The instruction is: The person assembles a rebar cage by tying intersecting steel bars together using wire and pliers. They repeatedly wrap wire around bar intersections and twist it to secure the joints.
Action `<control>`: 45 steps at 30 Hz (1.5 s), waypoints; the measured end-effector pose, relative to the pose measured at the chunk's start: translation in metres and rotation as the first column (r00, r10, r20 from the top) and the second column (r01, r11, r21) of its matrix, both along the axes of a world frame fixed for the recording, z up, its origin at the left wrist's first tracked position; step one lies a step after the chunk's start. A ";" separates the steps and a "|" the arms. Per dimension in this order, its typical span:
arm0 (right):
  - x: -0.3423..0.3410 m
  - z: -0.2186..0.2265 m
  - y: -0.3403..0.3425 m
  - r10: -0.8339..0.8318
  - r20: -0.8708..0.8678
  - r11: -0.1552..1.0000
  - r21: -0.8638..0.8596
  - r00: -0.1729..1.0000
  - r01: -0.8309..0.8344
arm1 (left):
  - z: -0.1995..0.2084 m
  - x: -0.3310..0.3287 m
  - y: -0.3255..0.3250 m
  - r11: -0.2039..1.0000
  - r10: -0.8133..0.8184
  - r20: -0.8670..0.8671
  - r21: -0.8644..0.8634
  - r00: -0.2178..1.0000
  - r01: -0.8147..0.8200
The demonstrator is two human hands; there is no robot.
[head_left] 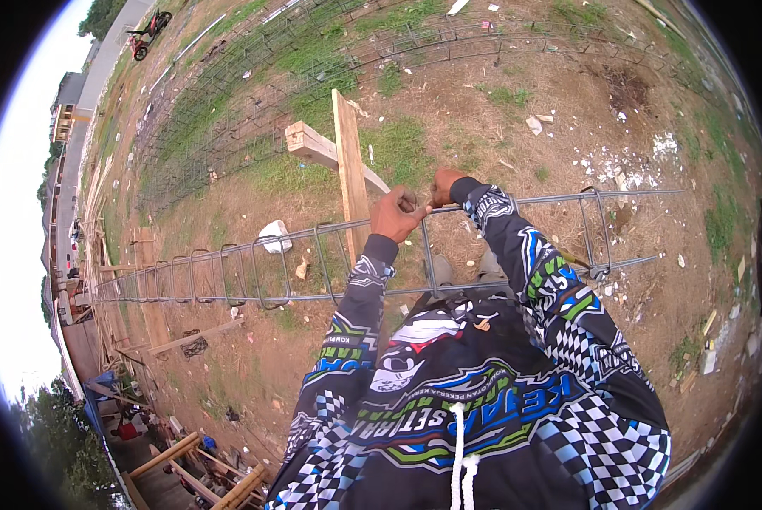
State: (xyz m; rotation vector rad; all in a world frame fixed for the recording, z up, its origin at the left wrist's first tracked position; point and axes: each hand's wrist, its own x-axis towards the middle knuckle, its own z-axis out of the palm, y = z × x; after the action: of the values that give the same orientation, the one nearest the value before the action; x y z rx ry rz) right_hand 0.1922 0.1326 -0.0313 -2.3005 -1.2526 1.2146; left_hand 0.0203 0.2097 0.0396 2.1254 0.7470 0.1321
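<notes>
A long steel rebar cage [551,200] runs across in front of me, with thin square stirrups around its lengthwise bars. My left hand [396,214] is at the upper far bar, its fingers bent together in a pinch. Close on its right, my right hand [443,187] is closed at the same bar, and the fingertips of both nearly meet. Whatever lies between the fingers is too small to make out. Just below them hangs a stirrup [428,253]. Another stirrup [603,229] sits farther right, near the bar ends.
A wooden plank [350,161] and a thick wooden beam [311,144] stand crossed beside my left hand, at the cage. More rebar mesh [228,127] lies on the grass beyond. A white lump [274,237], rubble and wood scraps dot the ground. Timber framing [177,459] is at lower left.
</notes>
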 end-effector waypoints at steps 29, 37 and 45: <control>-0.115 0.040 -0.091 -0.088 0.427 0.777 0.594 0.900 -0.206 | -0.024 -0.006 -0.005 0.993 0.085 0.229 0.065 0.970 -0.102; -0.119 0.045 -0.073 -0.307 0.145 0.859 0.468 0.941 0.208 | -0.013 -0.007 -0.007 0.992 0.085 0.264 0.070 0.961 -0.107; -0.097 -0.056 -0.055 -0.342 -0.314 0.730 0.506 0.886 0.461 | -0.005 -0.010 -0.004 0.990 0.005 0.216 0.137 0.976 -0.035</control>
State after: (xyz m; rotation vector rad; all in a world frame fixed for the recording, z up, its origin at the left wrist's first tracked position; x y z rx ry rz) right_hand 0.0952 0.0780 -0.0868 -1.8125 -0.8215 0.7533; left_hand 0.0101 0.2053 0.0348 2.1921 0.6465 0.4301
